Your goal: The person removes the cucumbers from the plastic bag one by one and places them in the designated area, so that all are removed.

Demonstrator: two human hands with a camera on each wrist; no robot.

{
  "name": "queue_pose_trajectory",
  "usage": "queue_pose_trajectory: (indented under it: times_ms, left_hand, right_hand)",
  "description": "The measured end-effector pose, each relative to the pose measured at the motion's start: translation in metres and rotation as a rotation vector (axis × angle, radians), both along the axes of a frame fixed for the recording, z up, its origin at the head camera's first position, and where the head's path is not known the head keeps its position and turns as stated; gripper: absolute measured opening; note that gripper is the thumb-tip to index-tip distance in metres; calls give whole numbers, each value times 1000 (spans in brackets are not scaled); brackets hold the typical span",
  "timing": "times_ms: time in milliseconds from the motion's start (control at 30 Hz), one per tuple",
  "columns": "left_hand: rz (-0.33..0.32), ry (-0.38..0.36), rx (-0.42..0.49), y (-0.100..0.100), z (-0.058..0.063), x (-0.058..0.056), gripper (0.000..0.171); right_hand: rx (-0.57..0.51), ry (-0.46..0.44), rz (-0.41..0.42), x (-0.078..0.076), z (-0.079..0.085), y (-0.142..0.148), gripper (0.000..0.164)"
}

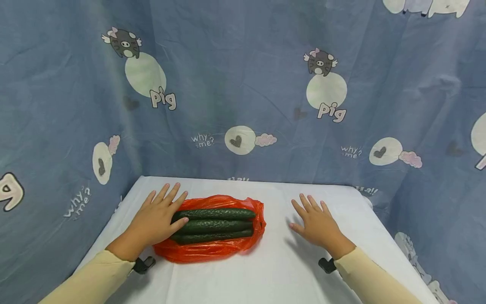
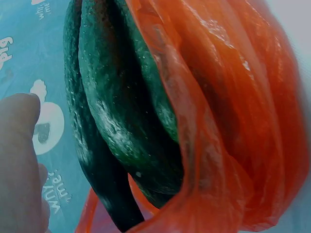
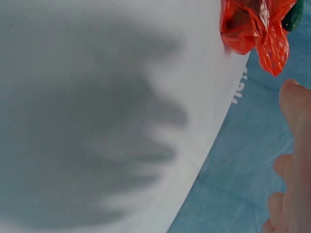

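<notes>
Three dark green cucumbers (image 1: pixel 214 226) lie side by side in an opened red plastic bag (image 1: pixel 197 254), left of the table's middle. My left hand (image 1: pixel 156 219) is spread over the bag's left end, fingers straight and holding nothing; it hides the cucumbers' left ends, and its thumb overlaps them in the head view. The left wrist view shows the cucumbers (image 2: pixel 116 97) close up, with the bag (image 2: pixel 243 121) folded back beside them. Off to the right of the bag, my right hand (image 1: pixel 317 223) hovers above the white surface with fingers spread, holding nothing and casting a shadow.
A white-covered table (image 1: pixel 273 278) carries the bag. Behind it and along both sides hangs a blue cloth (image 1: pixel 235 63) printed with pigs and lettering. A dark wrist strap (image 1: pixel 144 265) shows at the left wrist and another strap (image 1: pixel 327 265) at the right.
</notes>
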State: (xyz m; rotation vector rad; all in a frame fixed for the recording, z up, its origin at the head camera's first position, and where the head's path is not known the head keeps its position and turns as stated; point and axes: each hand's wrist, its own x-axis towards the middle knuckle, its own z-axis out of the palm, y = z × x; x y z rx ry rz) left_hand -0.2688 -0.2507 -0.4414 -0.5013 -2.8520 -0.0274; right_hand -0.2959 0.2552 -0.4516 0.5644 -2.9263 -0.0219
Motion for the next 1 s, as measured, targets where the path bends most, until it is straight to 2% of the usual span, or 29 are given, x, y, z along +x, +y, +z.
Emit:
queue_pose_trajectory:
  times_ms: [233,500,700,833,1000]
  left_hand:
    - [14,-7,24,0,-2,3,85]
    - [37,-16,49,-3,-7,5,85]
    - [61,-9,106,-11,-10,13,83]
    - [109,-25,198,-15,-13,21,80]
    - [192,-77,393,-17,-21,28,78]
  right_hand:
    - [-30,-17,-12,4,-2,-4,78]
    - [-78,18,-6,5,-4,-9,77]
    - [-95,35,0,3,-8,-16,78]
    - [-114,43,-2,3,-11,-23,78]
    - [-144,106,8,2,-16,-35,76]
